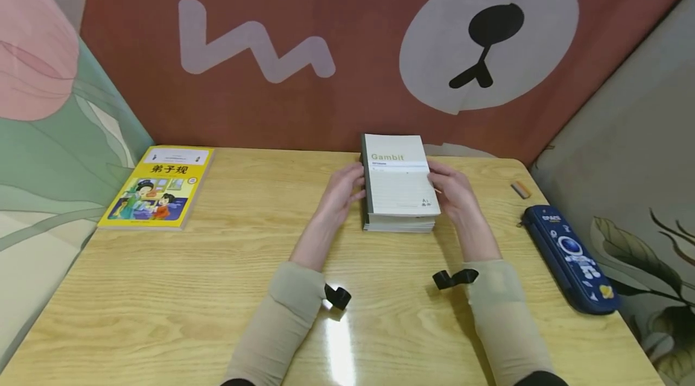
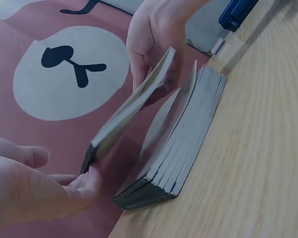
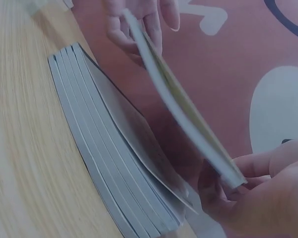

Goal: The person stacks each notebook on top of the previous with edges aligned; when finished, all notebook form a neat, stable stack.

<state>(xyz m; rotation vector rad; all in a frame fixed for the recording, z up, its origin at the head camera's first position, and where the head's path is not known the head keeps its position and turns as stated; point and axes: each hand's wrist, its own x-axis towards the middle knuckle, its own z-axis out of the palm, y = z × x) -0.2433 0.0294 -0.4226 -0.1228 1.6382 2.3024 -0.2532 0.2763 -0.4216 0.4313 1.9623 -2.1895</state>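
A notebook (image 1: 402, 184) with a white cover, a dark spine and "Gambit" printed on it is held above a stack of similar notebooks (image 1: 399, 228). At its spine side, my left hand (image 1: 338, 196) holds the edge, and my right hand (image 1: 455, 190) grips the opposite edge. The left wrist view shows the held notebook (image 2: 126, 111) tilted and apart from the stack (image 2: 191, 131), left fingertips under its spine. In the right wrist view, right fingers (image 3: 216, 191) curl around the edge. The stack's top cover stands slightly lifted.
A yellow illustrated book (image 1: 154, 187) lies at the table's back left. On the right are a navy pencil case (image 1: 570, 259) with an astronaut print and a small eraser (image 1: 520, 189). A red-brown patterned backdrop (image 1: 282, 108) rises behind the wooden table (image 1: 163, 301).
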